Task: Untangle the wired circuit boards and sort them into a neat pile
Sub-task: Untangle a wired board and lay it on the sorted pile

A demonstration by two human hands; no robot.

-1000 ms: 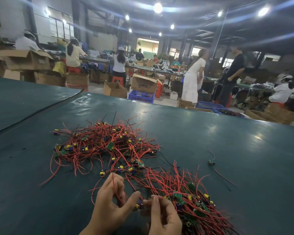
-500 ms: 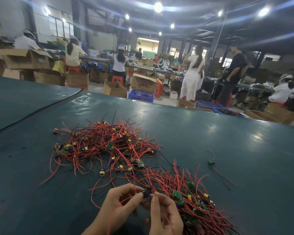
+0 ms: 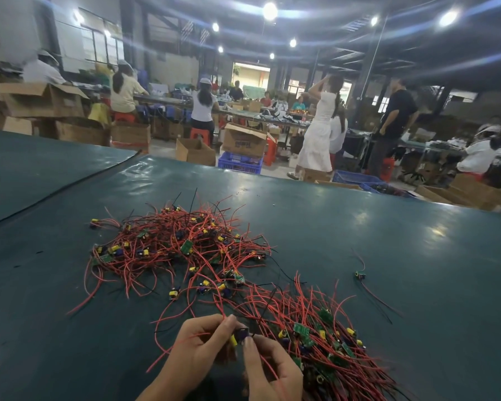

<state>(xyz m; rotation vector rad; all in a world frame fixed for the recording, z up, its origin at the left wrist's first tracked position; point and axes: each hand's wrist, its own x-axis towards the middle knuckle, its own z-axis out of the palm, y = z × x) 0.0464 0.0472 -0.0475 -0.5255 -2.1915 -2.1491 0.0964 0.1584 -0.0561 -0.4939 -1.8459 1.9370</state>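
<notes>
Boards (image 3: 180, 244) on red wires lie tangled in a loose heap near the middle of my green surface (image 3: 417, 256). A tidier pile (image 3: 324, 342) sits at the near edge, right of centre, with its wires fanning away toward the far side. Between the two, close to the near edge, my left grip (image 3: 197, 345) pinches one board (image 3: 240, 334) with a yellow part showing below it. My right grip (image 3: 269, 369) meets it from the right, thumb tip on the same board and fingers curled over red wires. A stray board (image 3: 360, 274) lies alone, well apart toward the right edge.
</notes>
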